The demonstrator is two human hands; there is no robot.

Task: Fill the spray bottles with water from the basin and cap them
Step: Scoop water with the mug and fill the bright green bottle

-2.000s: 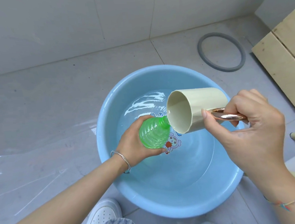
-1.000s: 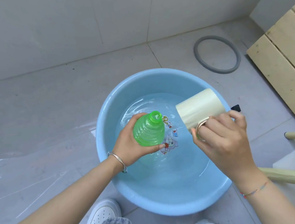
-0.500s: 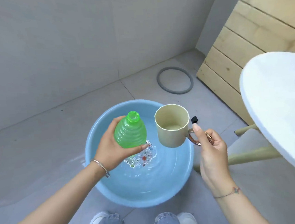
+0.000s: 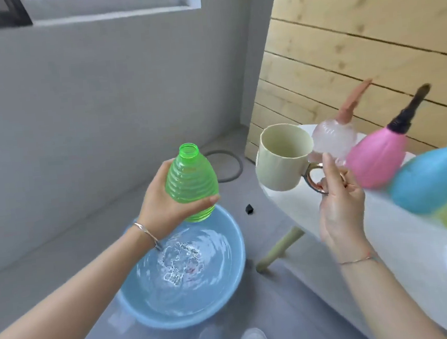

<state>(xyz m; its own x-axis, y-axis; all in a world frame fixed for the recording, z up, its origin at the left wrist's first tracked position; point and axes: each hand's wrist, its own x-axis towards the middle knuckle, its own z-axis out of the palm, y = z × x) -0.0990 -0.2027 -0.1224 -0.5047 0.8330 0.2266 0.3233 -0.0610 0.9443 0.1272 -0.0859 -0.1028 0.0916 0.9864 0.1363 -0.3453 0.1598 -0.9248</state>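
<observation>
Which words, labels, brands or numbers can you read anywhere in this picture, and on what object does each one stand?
None can be read.
The green bottle, cream mug and pink bottle show no lettering.
The print on the floor of the basin is blurred by ripples: unreadable.

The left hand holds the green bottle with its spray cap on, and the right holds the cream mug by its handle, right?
Not quite. The head view shows the green bottle in the left hand uncapped, its neck open. The right hand does hold the cream mug by its handle.
</observation>
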